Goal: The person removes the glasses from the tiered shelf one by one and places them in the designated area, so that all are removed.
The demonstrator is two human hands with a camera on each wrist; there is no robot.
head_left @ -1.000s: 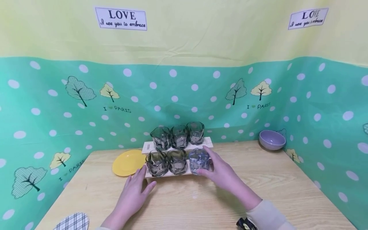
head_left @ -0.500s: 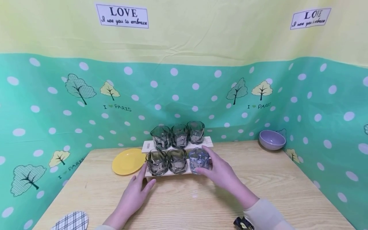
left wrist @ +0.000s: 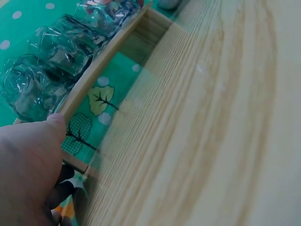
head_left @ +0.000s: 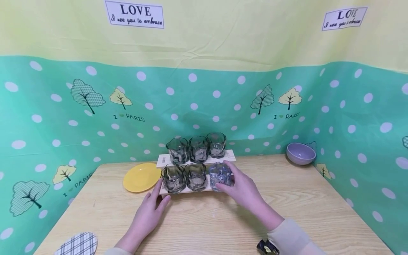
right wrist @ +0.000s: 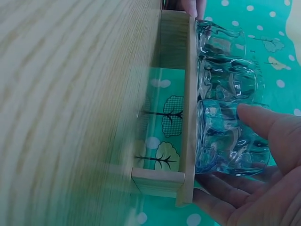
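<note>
While right hand cups clear glass, left hand flat, thumb touching wooden rack

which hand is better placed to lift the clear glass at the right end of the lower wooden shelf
Right. The right hand already wraps the clear wavy glass on the two-tier wooden rack; the left hand only touches the rack's left end.

Soft, even light is filling the scene, and shadows are staying faint. The head view is bending at 3 and 9 o'clock. In both wrist views the table is blurring.
</note>
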